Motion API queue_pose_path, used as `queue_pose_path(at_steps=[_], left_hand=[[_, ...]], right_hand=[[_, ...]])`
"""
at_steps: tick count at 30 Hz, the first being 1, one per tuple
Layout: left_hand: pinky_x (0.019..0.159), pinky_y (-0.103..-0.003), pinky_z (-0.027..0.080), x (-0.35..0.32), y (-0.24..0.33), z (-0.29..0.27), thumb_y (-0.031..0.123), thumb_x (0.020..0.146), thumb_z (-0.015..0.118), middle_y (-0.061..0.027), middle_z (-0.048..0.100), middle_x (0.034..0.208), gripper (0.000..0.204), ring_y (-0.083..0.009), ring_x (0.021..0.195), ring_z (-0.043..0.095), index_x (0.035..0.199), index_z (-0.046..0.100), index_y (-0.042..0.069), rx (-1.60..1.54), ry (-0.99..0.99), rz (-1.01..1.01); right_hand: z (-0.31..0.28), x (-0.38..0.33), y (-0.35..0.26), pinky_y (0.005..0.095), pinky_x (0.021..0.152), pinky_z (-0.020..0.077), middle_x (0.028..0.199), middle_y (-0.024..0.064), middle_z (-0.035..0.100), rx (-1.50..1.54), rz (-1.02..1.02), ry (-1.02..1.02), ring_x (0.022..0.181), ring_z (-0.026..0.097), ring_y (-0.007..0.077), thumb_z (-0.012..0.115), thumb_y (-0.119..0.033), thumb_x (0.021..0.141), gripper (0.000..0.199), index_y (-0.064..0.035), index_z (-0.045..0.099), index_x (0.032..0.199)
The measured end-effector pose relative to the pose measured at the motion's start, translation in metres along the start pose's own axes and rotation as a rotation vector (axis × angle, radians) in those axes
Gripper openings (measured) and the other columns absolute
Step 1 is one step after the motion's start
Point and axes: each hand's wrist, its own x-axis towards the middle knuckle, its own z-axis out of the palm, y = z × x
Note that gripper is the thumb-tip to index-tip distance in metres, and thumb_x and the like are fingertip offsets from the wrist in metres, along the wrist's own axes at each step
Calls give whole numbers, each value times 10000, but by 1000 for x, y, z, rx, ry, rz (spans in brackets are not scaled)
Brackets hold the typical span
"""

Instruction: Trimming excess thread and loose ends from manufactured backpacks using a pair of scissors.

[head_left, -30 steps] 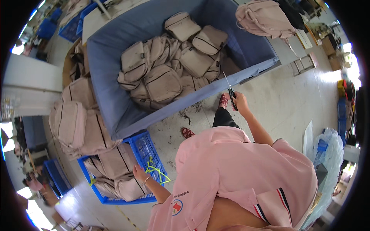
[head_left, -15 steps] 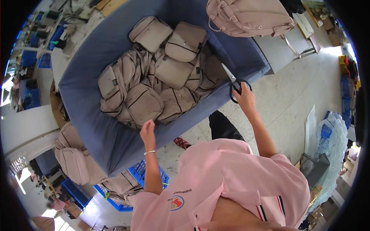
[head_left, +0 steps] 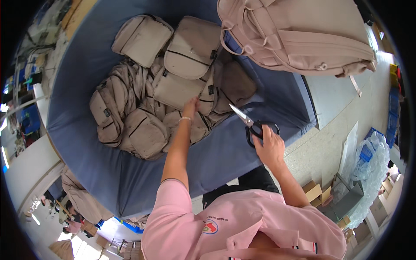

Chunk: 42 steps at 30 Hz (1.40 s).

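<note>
My left hand point(head_left: 191, 107) reaches into a big blue cloth bin point(head_left: 99, 173) and touches a beige backpack point(head_left: 177, 89) in the pile of several beige backpacks point(head_left: 143, 130). Its fingers press on the fabric; a clear grip does not show. My right hand point(head_left: 269, 146) is shut on black-handled scissors point(head_left: 250, 122), blades pointing up-left over the bin's right side. A larger pink-beige backpack point(head_left: 299, 34) lies on a surface just beyond the bin, at the upper right.
Pale floor point(head_left: 329, 143) runs on the right, with cardboard boxes point(head_left: 316, 193) and a clear plastic bag point(head_left: 368, 160). More beige bags point(head_left: 82, 199) hang or lie at lower left beside a blue crate point(head_left: 130, 226). Benches with clutter line the far left.
My left hand rose from the blue crate at lower left and reached into the bin onto the backpacks. My right hand with the scissors stayed raised by the bin's right edge.
</note>
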Motion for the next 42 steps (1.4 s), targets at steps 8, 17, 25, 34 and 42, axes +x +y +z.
queue_pose_path(at_steps=[8, 17, 25, 34, 42], left_hand=[[763, -371, 534, 158, 12, 35, 302, 1008, 532, -62, 641, 1104, 315, -184, 907, 645, 1222, 557, 72, -596, 230, -131], [742, -300, 540, 95, 99, 33, 147, 946, 669, -16, 653, 865, 117, -144, 788, 638, 968, 579, 74, -445, 319, 292], [672, -204, 328, -167, 241, -20, 78, 942, 640, 74, 512, 824, 123, -29, 746, 397, 839, 574, 69, -133, 45, 865], [778, -216, 370, -535, 280, -150, 25, 842, 626, 43, 507, 832, 75, -59, 806, 450, 819, 555, 26, 326, -66, 1054], [756, -220, 391, -665, 276, -220, 96, 816, 628, 9, 560, 849, 90, -69, 803, 487, 835, 586, 19, 375, -403, 1104]], right_hand=[[-7, 7, -2, 361, 644, 507, 881, 116, 652, 3, -29, -45, 697, 644, 272, 736, -175, 803, 471, 16, 578, 1203], [-3, 5, 0, 368, 626, 501, 861, 109, 640, 29, -48, -15, 680, 638, 275, 733, -161, 793, 447, 12, 580, 1176], [1, -6, 2, 425, 650, 520, 864, 149, 652, 95, -53, 197, 730, 658, 342, 737, -199, 795, 373, -23, 574, 1081], [-26, -71, -69, 317, 658, 500, 819, 62, 663, 680, 83, 463, 674, 603, 180, 726, -131, 851, 286, -4, 569, 1053], [-31, -158, -200, 336, 947, 512, 1301, 184, 598, 1572, -293, 184, 1144, 626, 234, 649, -270, 973, 363, -18, 494, 1183]])
